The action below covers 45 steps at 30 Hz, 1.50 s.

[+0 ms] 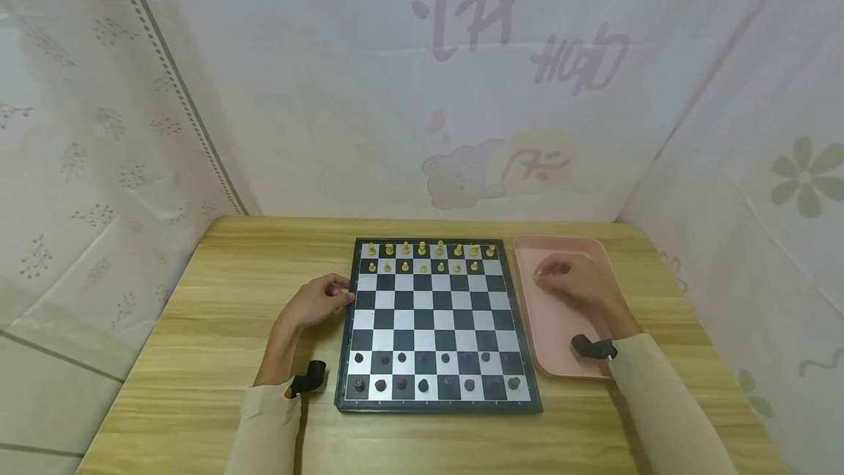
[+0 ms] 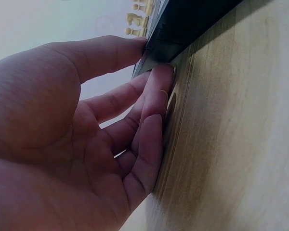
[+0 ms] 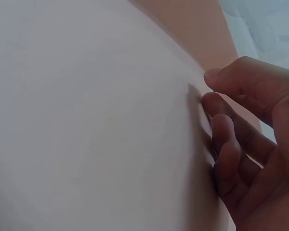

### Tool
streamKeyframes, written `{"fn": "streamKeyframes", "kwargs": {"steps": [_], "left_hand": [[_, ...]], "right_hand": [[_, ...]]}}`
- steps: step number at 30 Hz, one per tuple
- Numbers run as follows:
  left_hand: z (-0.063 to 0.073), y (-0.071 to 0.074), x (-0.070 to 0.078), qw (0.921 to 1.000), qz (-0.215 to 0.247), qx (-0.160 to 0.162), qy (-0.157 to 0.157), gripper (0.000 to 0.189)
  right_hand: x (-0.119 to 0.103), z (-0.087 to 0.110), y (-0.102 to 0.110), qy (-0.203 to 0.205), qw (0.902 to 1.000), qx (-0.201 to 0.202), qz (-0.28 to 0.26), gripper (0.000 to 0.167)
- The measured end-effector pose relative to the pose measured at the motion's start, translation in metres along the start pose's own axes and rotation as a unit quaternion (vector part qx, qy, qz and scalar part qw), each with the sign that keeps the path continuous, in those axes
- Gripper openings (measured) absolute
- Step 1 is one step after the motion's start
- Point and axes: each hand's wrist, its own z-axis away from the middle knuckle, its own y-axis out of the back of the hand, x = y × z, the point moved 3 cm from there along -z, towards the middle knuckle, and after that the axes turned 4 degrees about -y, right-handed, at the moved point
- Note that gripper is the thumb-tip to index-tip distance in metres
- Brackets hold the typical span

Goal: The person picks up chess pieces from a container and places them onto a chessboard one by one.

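A black-and-white chessboard (image 1: 423,321) lies flat on the wooden table. My left hand (image 1: 321,299) holds its left edge, thumb on the rim and fingers curled against the side, as the left wrist view shows. Over the pink tray (image 1: 550,358), my right hand (image 1: 575,281) pinches a small yellow chess piece (image 1: 537,275) between thumb and fingertips. That piece is hidden in the right wrist view. Yellow chess pieces (image 1: 422,248) stand in two rows along the board's far side. Dark chess pieces (image 1: 423,385) occupy two rows along the near side.
The tray with its raised rim sits close beside the board's right edge. Wooden tabletop (image 1: 231,299) extends around both. Patterned white cloth (image 1: 330,94) hangs behind the table and at its sides. A black wrist device (image 1: 308,377) is strapped near each sleeve.
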Motion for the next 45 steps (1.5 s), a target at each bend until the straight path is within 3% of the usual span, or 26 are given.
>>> {"fn": "streamKeyframes", "kwargs": {"steps": [7,14,19,24,30,32,39,45], "left_hand": [[0.0,-0.001,0.0,1.0,-0.003,0.0,-0.004,0.036],[0.001,0.0,0.001,1.0,-0.002,0.001,-0.005,0.036],[0.001,0.001,0.001,1.0,0.001,0.001,-0.005,0.035],[0.001,0.001,0.0,1.0,0.002,0.0,-0.004,0.035],[0.0,0.001,-0.001,1.0,0.0,-0.001,-0.004,0.036],[-0.001,0.001,-0.001,1.0,0.0,-0.001,-0.002,0.037],[-0.001,0.001,0.001,1.0,0.0,0.001,-0.006,0.036],[0.001,0.001,0.001,1.0,0.005,0.002,0.0,0.034]], "right_hand": [[-0.004,-0.001,0.005,0.011,0.9994,0.031,-0.008,0.006],[-0.017,-0.004,0.013,0.071,0.9953,0.063,-0.022,0.007],[-0.038,0.0,0.016,0.057,0.9956,0.075,0.009,0.011],[-0.059,0.005,0.012,0.04,0.9984,0.041,-0.003,0.016],[-0.078,-0.007,-0.004,0.106,0.9894,-0.027,-0.095,0.011],[-0.081,-0.013,-0.009,0.115,0.9875,-0.028,-0.105,0.011],[-0.082,-0.023,-0.021,0.064,0.9957,-0.01,-0.066,0.008],[-0.082,-0.03,-0.029,0.047,0.9977,-0.005,-0.048,0.01]]}}
